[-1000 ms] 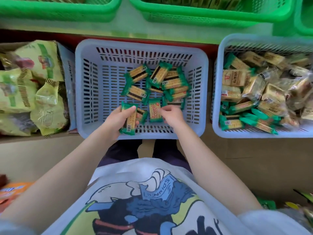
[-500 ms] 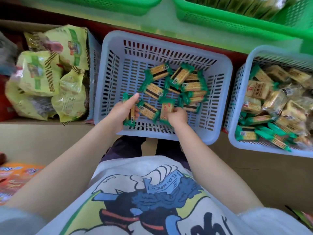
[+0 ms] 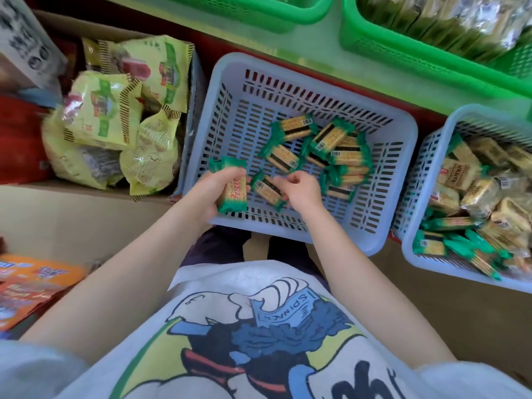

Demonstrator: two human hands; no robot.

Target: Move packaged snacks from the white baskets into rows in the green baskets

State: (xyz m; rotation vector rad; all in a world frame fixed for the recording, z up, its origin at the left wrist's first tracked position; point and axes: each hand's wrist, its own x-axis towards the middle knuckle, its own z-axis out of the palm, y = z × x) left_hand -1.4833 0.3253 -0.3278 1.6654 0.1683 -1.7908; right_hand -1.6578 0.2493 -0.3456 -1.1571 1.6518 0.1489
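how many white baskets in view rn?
2. One white basket sits in the middle, right in front of the person, with both hands reaching into it. The second white basket is at the right edge, partly cut off by the frame. Others may lie outside the view.

We see a pale green shelf edge (image 3: 325, 44) along the top, with a dark red strip (image 3: 374, 86) just under it. Below, brown cardboard (image 3: 72, 220) covers the left side and the lower right. The light is bright and even, without hard shadows.
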